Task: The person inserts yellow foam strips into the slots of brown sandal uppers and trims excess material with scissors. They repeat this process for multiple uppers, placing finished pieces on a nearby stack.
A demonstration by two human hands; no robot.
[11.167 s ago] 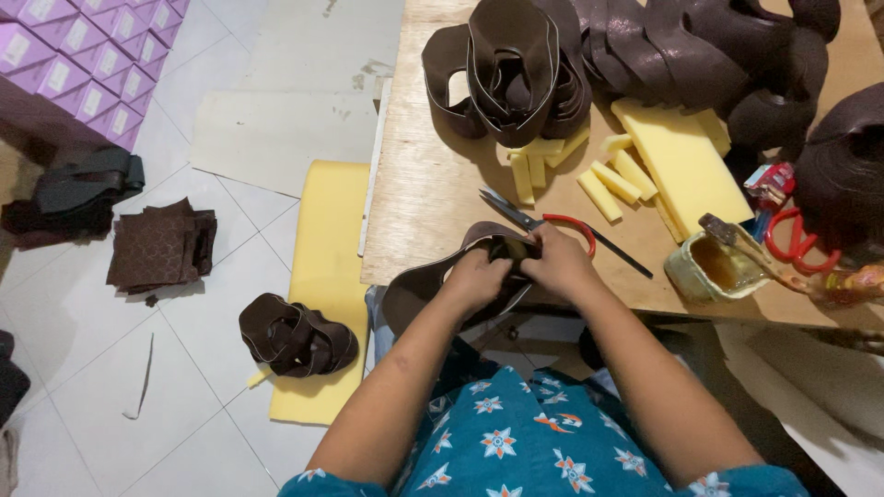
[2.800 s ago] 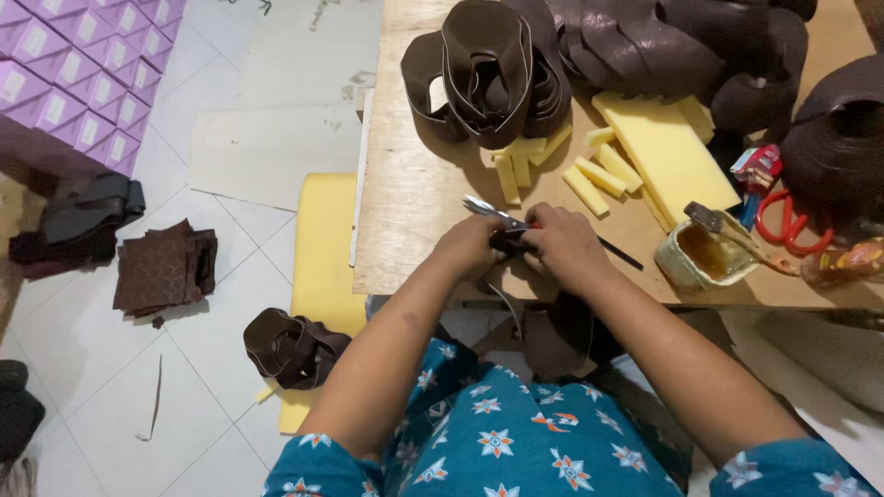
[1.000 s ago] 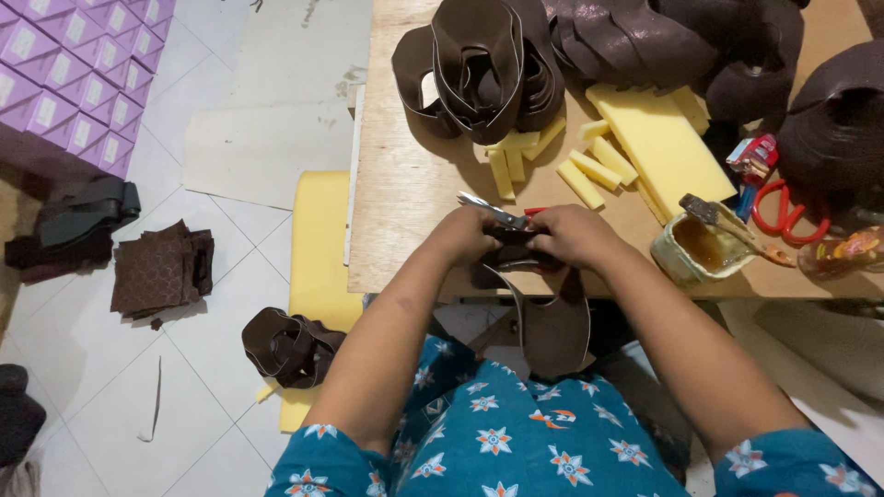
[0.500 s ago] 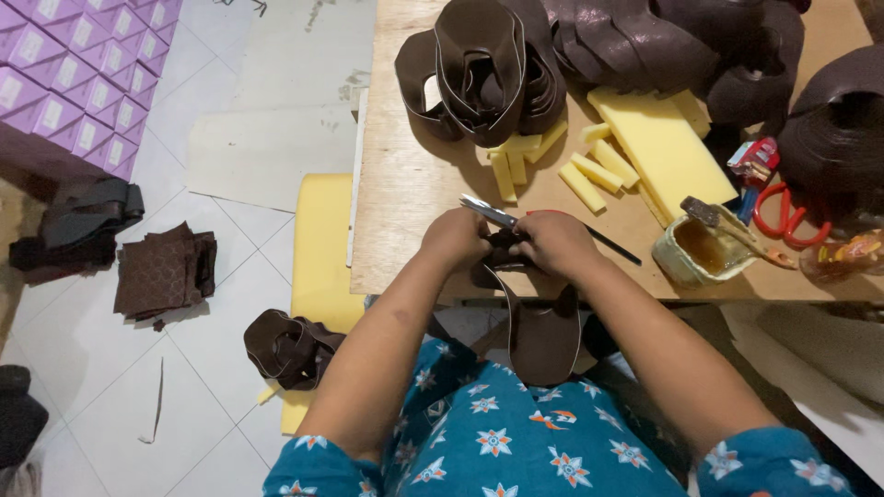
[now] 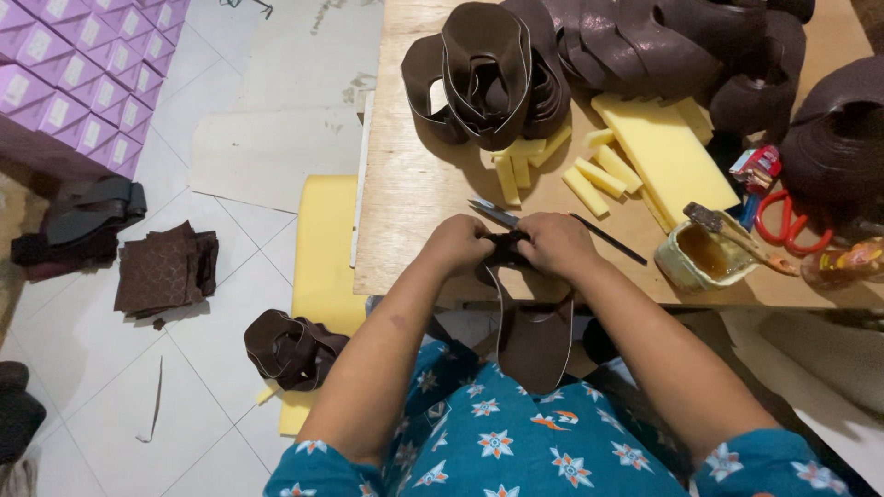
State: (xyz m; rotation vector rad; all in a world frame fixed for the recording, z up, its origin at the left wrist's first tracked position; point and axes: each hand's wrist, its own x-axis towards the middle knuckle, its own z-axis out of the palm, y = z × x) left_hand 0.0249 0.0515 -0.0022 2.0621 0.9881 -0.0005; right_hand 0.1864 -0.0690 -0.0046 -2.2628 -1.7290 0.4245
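the left hand [image 5: 458,245] and the right hand [image 5: 555,243] are close together at the near edge of the wooden table [image 5: 414,193]. both hands have their fingers curled tight, pinching the top end of a dark brown strap piece [image 5: 534,336]. the top of it is bunched up between the fingers, and the rest hangs down off the table edge over the person's lap, wide and flat with a pale line along its rim. it looks thin and bendy, like soft fake leather, so it is likely light and will flop if it is held by one end only. it does not look like it would break. the smooth side may be a bit slippery, so a firm pinch near the folded end, with both thumbs on top, seems the best place to hold it. just behind the hands lies a pair of scissors [image 5: 493,213] with a thin dark stick [image 5: 608,239] next to it. farther back is a heap of brown strap loops [image 5: 488,74]. near them lie small yellow foam sticks [image 5: 552,166] and a yellow foam sheet [image 5: 668,156]. on the right stands a glue pot [image 5: 695,258] with a brush [image 5: 737,241] resting in it, and red-handled scissors [image 5: 787,216] lie just beside. down on the tiled floor [image 5: 110,387] are more brown pieces [image 5: 290,348] and purple boxes [image 5: 83,74].
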